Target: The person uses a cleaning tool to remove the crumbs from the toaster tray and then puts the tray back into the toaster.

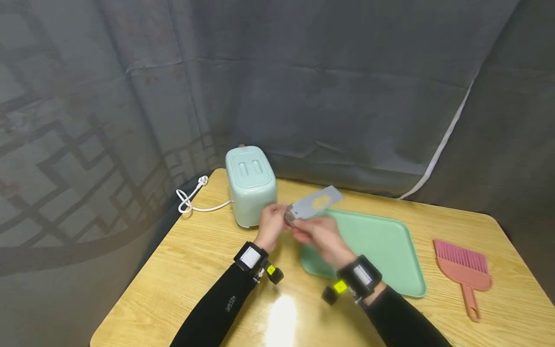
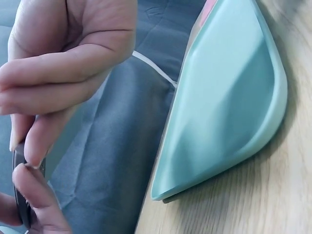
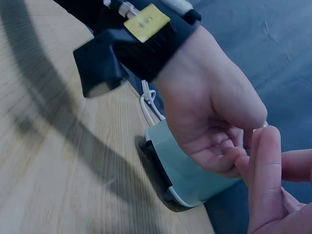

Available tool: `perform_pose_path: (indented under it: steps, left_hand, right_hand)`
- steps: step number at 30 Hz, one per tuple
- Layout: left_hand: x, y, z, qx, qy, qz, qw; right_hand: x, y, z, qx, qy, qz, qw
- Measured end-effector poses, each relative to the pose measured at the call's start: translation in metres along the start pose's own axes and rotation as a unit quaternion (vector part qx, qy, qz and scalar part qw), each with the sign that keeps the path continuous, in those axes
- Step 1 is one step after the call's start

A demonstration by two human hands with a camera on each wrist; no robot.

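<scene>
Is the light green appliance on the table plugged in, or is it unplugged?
Unplugged: the white plug of the appliance lies loose by the edge of the table, in no socket.

Tray [image 1: 373, 241] on table [image 1: 195, 279], between appliance [image 1: 253, 193] and brush [image 1: 464, 271].

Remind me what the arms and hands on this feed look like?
The left hand and right hand are ungloved. Black sleeves cover the forearms, the left one with small pale lettering. Each wrist wears a black strap with a whitish panel, a yellow label and a small black block.
</scene>
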State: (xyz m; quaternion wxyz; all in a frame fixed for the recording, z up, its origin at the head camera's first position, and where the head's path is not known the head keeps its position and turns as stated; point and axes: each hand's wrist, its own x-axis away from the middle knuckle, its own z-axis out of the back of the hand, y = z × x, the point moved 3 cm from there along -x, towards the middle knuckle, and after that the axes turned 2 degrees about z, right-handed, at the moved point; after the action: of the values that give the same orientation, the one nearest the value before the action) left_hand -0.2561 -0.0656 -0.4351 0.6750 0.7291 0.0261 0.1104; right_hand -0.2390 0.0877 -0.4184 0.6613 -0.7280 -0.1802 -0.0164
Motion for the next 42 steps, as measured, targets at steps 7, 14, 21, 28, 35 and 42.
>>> perform_pose_path:
  steps: [7, 14, 21, 28, 35, 42]
  left_hand:
    - [-0.001, -0.003, -0.007, -0.012, -0.003, 0.011, 0.9999]
    - [-0.002, -0.003, -0.008, -0.011, -0.016, 0.012, 0.9997]
    - [-0.007, 0.0, 0.005, -0.031, -0.016, 0.017, 0.9992]
    - [-0.007, -0.001, 0.017, -0.028, -0.026, 0.021, 0.9991]
    - [-0.002, -0.002, 0.024, -0.039, -0.032, 0.025, 0.9984]
    - [-0.001, -0.002, 0.029, -0.048, -0.036, 0.027, 0.9978]
  right_hand:
    - [0.006, 0.004, 0.004, -0.025, 0.023, -0.001, 0.999]
    - [0.026, -0.001, 0.034, 0.043, 0.002, 0.007, 0.999]
    - [0.054, -0.032, 0.113, 0.178, 0.056, 0.057, 0.981]
    - [0.071, -0.052, 0.202, 0.283, 0.12, 0.034, 0.951]
    - [0.09, -0.05, 0.266, 0.491, 0.151, 0.001, 0.858]
    - [0.104, -0.021, 0.315, 0.627, 0.106, -0.012, 0.771]
